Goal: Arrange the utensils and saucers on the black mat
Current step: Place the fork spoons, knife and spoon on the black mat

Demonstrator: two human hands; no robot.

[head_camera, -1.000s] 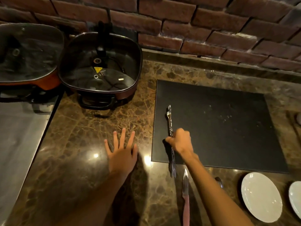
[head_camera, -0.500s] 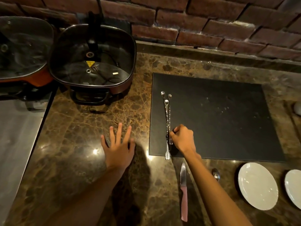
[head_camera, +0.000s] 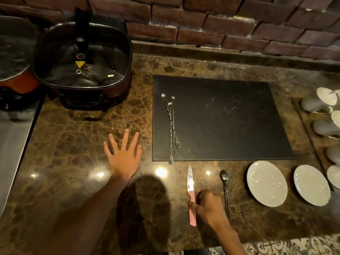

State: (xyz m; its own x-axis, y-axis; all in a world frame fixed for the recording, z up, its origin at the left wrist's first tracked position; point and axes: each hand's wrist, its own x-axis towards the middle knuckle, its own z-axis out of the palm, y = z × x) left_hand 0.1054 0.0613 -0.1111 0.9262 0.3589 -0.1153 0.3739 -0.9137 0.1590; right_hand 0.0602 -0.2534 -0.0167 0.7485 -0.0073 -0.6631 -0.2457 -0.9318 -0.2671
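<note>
The black mat [head_camera: 230, 122] lies on the brown marble counter. Three thin twisted-stem fork-spoons [head_camera: 172, 126] lie together along its left side, one fork tip past the front edge. A pink-handled knife [head_camera: 190, 181] rests on the counter in front of the mat, blade pointing away. My right hand [head_camera: 209, 207] is curled on its handle, thumb across the pink grip. A dark spoon [head_camera: 224, 181] lies just right of that hand. Two white saucers [head_camera: 266, 183] [head_camera: 311, 184] sit at the front right. My left hand [head_camera: 123, 157] rests flat on the counter, fingers spread.
A square lidded electric pan [head_camera: 82, 57] and a second lidded pan [head_camera: 14, 52] stand at the back left. White cups [head_camera: 320, 102] lie on a tray at the right edge, with a third saucer [head_camera: 334, 176] beside it. A brick wall runs behind.
My right hand let go of the fork-spoons on the mat's left side and drew back to the knife handle. My left hand stayed flat on the counter.
</note>
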